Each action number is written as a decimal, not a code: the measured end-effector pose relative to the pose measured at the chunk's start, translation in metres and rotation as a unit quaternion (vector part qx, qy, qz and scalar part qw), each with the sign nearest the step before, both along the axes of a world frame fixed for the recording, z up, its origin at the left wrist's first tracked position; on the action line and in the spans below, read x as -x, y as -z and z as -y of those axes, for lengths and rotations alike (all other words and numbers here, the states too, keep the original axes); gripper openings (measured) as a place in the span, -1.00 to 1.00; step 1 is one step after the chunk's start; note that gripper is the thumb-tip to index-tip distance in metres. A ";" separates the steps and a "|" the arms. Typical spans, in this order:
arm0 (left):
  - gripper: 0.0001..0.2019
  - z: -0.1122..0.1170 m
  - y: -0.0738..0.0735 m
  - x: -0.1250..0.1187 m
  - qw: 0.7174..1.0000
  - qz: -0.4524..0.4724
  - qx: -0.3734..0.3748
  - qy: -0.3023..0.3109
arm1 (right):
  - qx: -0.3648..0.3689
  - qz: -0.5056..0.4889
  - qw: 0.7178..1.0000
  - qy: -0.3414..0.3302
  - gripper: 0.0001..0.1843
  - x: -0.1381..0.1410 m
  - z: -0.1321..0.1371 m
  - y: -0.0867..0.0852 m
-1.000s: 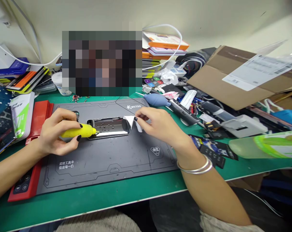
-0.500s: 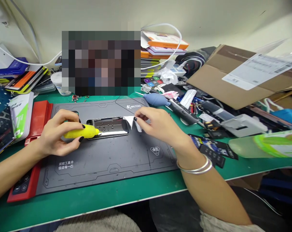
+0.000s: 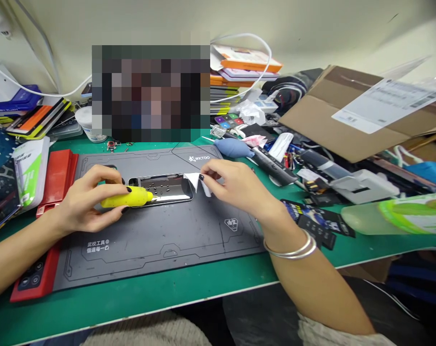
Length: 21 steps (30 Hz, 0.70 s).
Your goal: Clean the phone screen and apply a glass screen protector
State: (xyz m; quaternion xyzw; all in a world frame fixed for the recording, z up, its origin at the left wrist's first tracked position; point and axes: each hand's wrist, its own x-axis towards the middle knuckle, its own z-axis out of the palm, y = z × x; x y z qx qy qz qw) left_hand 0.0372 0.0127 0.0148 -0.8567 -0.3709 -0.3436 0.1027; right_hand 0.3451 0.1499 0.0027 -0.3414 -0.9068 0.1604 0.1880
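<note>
Grey mat (image 3: pixel 149 250) under phone (image 3: pixel 163 189), right fingers (image 3: pixel 202 177) pinching film (image 3: pixel 192 181) at edge.

Yellow tool (image 3: pixel 126 198): gripped in the left hand (image 3: pixel 86 202), tip right on the panel!
White film (image 3: pixel 193 181): pinched up by the right hand (image 3: pixel 235 185) at the panel's end!
Phone panel (image 3: pixel 167 189): glossy, speckled, flat on the grey mat (image 3: pixel 149 250)!

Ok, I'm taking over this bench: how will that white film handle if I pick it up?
The white film looks floppy, curling where the right hand pinches it. Probably very light, and it may cling to the glossy phone-shaped panel.
</note>
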 end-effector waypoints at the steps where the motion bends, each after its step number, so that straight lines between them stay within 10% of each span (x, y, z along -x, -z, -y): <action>1: -0.74 0.000 0.000 -0.001 1.000 -0.004 0.001 0.001 | 0.001 0.002 1.000 0.001 -0.88 0.000 0.000 0.000; 21: -0.73 0.002 0.003 -0.002 0.999 -0.026 0.024 -0.010 | 0.005 -0.002 1.000 -0.004 -0.89 0.000 0.000 0.000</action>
